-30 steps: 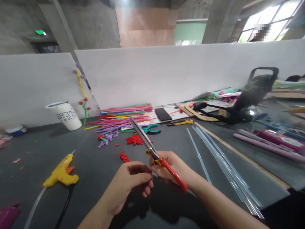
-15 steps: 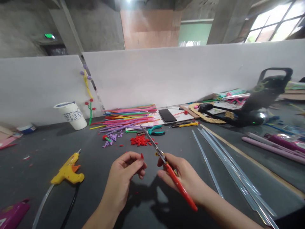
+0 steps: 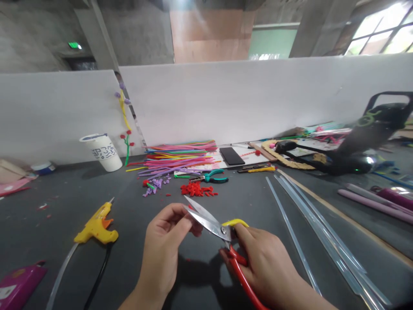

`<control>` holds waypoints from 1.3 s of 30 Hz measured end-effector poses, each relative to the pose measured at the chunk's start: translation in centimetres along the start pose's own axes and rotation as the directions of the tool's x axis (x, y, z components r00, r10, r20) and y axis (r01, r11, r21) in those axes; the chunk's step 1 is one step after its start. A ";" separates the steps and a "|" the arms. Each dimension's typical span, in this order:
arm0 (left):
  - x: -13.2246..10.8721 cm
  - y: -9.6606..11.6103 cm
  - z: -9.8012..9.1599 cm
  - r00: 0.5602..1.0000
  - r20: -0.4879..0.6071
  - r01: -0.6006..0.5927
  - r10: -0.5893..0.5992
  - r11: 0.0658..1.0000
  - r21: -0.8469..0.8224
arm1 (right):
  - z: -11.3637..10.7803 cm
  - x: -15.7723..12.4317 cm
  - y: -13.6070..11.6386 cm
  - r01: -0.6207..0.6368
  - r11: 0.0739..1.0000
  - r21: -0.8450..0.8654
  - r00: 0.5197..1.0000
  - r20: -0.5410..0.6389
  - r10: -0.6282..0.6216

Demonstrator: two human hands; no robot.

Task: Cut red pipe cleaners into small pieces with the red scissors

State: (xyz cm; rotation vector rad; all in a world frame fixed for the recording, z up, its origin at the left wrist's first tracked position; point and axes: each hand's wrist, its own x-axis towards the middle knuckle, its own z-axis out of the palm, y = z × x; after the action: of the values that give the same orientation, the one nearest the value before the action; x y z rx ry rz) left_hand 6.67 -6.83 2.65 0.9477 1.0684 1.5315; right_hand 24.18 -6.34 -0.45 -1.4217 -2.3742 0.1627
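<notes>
My right hand (image 3: 263, 254) grips a pair of scissors (image 3: 209, 221) with red and yellow handles. Its blades are spread and point to the upper left, with the tips at my left fingertips. Closed in a pinch, my left hand (image 3: 169, 241) holds a small red piece (image 3: 190, 207), probably of pipe cleaner, mostly hidden by fingers and blade. Beyond the hands lies a heap of short red pipe cleaner pieces (image 3: 195, 189). To its left is a smaller pile of purple pieces (image 3: 157, 185).
Bundled pipe cleaners (image 3: 180, 159), teal pliers (image 3: 214, 176) and a phone (image 3: 231, 156) lie at the back. A yellow glue gun (image 3: 97, 226) and a white cup (image 3: 105, 153) are on the left. Clear glue sticks (image 3: 309, 219) and a black lamp (image 3: 348, 150) occupy the right.
The scissors have swung left and their blades have opened around my left fingertips. My right hand has shifted its hold on the handles. The view has turned slightly left.
</notes>
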 end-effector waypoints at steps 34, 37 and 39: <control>0.0 -0.2 0.0 0.999 -0.020 -0.035 0.034 0.997 -0.065 | 0.5 -0.1 -0.1 0.016 1.000 -0.027 1.000 -0.010 -0.017; 0.0 -0.1 0.0 0.999 -0.023 -0.035 0.034 0.997 -0.066 | 0.5 0.0 -0.1 0.034 0.999 -0.032 0.999 -0.030 -0.035; 0.1 -0.1 0.0 0.999 -0.023 -0.033 0.031 0.997 -0.068 | 0.5 0.1 -0.2 0.052 0.998 -0.035 0.997 -0.052 -0.054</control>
State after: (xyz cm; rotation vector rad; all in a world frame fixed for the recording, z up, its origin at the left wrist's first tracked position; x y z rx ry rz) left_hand 6.72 -6.73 2.62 0.9064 1.0139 1.5980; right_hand 23.86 -6.33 -0.82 -1.3590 -2.3796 0.0712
